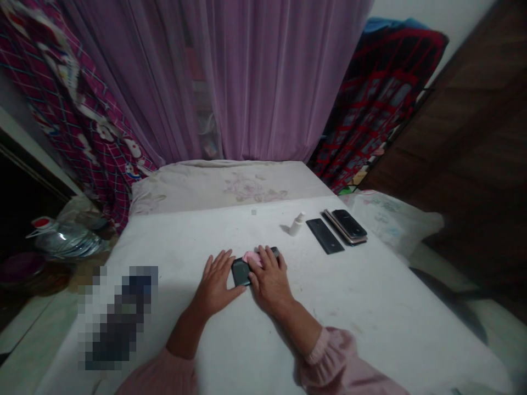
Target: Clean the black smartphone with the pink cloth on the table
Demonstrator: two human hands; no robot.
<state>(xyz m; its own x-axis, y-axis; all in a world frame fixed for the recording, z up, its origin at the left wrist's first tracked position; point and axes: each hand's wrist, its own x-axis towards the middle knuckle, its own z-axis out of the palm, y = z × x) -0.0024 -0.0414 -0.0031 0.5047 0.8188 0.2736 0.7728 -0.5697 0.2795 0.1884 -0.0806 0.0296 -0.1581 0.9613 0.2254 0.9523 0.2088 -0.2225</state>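
Note:
A dark mobile phone point(240, 272) lies flat on the white-covered table, roughly in front of me. My left hand point(214, 284) holds its left end between the thumb at the near edge and the fingers at the far edge. Under the fingers of my right hand point(269, 278) a pink cloth point(252, 257) is pressed against the phone's upper face. That hand covers much of the phone's right part, though its dark far right corner shows past the fingers.
A small white spray bottle point(297, 224) stands beyond my right hand. Beside it lie a dark flat phone or back cover point(325, 236) and a stack of phones point(349, 224). A pixelated patch point(119, 321) hides something at left. A water jug point(66, 237) stands beyond the table's left edge.

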